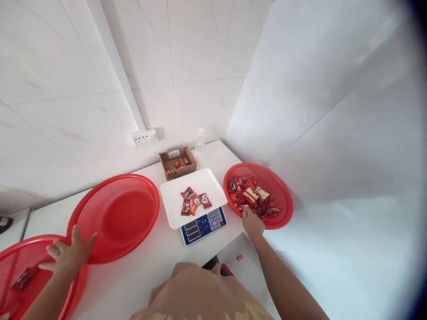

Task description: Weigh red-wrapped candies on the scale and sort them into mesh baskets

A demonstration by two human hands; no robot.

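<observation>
My left hand (68, 255) is open, its fingers spread over the touching rims of an empty red mesh basket (150, 213) and a second red basket (82, 275) holding a few dark red packets (25, 280). My right hand (253, 226) reaches over the near rim of a third red basket (286, 209), its fingers closed at the edge of a heap of small red packets (245, 186). What they pinch is hidden. Between the hands, several red snack packets (193, 201) lie on the white tray (173, 218) of a blue digital scale (204, 227).
Behind the tray stands a small cardboard box (182, 172) with a few red packets inside. A clear plastic bottle (200, 140) is by the wall, right of a power socket (144, 137). A small red packet (239, 258) lies below the table's front edge.
</observation>
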